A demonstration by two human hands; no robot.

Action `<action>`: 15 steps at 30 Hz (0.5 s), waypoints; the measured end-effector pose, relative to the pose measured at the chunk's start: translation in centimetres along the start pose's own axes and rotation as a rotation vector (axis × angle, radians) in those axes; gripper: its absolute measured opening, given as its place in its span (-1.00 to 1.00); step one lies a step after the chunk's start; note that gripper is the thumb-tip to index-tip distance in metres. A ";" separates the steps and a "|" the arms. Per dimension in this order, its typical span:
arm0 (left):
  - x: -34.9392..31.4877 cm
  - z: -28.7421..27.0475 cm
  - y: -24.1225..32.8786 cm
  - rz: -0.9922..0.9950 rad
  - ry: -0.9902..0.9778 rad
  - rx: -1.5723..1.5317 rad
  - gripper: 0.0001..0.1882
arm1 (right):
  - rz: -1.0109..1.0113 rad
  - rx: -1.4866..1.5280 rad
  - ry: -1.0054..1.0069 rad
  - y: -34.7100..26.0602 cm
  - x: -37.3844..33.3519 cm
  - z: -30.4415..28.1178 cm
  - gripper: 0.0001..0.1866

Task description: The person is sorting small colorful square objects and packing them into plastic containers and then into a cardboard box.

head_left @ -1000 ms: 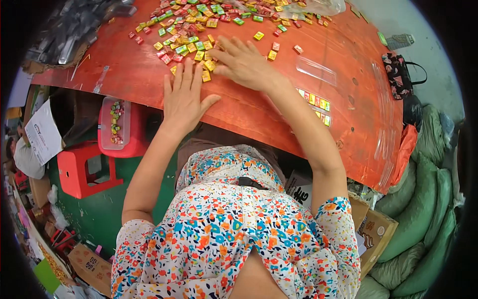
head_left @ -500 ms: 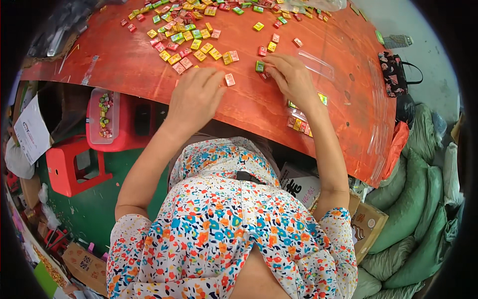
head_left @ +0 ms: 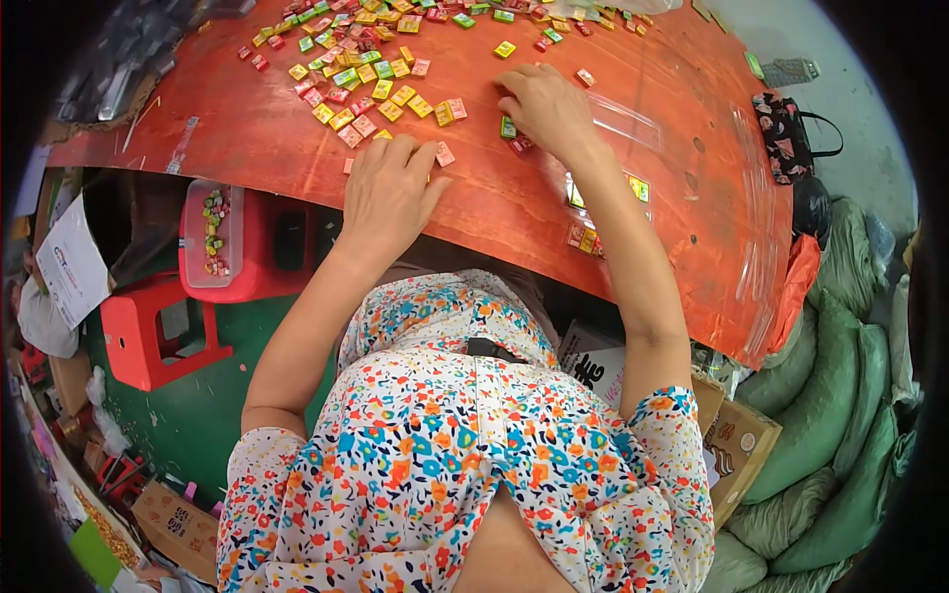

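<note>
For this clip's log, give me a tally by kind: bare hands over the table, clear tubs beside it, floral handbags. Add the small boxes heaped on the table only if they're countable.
Hands: 2 (left hand, right hand)
Tub: 1
Handbag: 1
Total: 4
Small boxes left out: too crowded and partly hidden.

Red table [head_left: 682, 287] strewn with small boxes [head_left: 403, 95]
Yellow, green and red ones crowd the far side; a clear plastic tray [head_left: 631, 126] lies to the right.
</note>
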State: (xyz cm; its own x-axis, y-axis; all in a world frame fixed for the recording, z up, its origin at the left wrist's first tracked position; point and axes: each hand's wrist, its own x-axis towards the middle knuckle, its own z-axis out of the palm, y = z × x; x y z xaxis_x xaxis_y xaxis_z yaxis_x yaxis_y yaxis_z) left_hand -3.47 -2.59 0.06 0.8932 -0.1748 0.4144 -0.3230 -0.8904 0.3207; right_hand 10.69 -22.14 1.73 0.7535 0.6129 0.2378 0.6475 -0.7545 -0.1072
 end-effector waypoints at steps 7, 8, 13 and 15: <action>0.3 0.4 -0.6 -0.016 0.059 -0.060 -0.68 | -0.131 0.198 0.121 -1.1 -2.7 0.6 -0.71; 0.5 0.6 -0.6 -0.012 0.056 -0.055 -0.70 | -0.132 0.195 0.118 -2.1 -3.4 0.5 -0.71; 0.8 0.9 -1.0 0.001 0.049 -0.066 -0.75 | -0.245 0.190 0.170 -5.8 -5.5 0.5 -0.69; 0.7 0.8 -1.1 0.007 0.044 -0.075 -0.77 | -0.201 0.207 0.181 -5.2 -5.4 0.0 -0.69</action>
State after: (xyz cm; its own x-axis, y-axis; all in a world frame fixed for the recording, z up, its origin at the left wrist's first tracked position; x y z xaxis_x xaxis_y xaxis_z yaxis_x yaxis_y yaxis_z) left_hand -2.20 -2.05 -0.73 0.8768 -0.1611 0.4530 -0.3533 -0.8550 0.3797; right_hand 3.31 -21.54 1.00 0.5882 0.6790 0.4393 0.8043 -0.5477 -0.2304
